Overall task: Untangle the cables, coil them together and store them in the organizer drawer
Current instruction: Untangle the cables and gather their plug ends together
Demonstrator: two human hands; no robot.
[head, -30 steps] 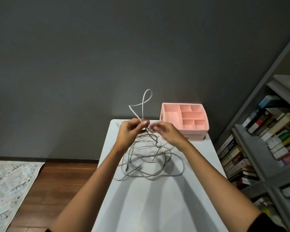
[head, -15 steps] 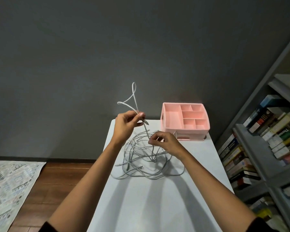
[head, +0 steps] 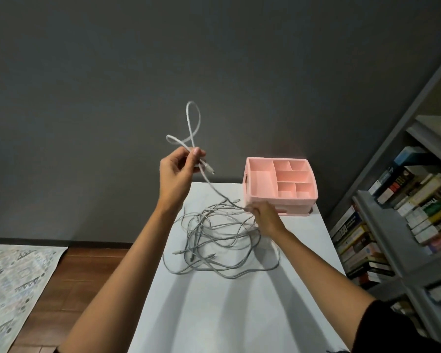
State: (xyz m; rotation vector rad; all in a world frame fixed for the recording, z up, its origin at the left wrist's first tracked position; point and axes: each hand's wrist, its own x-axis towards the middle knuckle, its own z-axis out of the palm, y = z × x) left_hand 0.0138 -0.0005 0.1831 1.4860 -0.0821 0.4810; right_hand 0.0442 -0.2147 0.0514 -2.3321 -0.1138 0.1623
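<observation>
While my left hand [head: 178,171] pinched a looped cable [head: 188,118] aloft, my right hand [head: 264,217] gripped the tangle [head: 214,240] beside the pink organizer [head: 283,201].

Bare table [head: 227,314] before cables [head: 214,240]; organizer [head: 280,184] behind.

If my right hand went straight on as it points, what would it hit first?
Likely the plug ends of the tangled grey cables beyond the right hand; the pink plastic organizer seems right of that line.

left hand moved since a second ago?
Yes. The left hand has risen and drifted left, away from the pink organizer, lifting its cable higher.
</observation>
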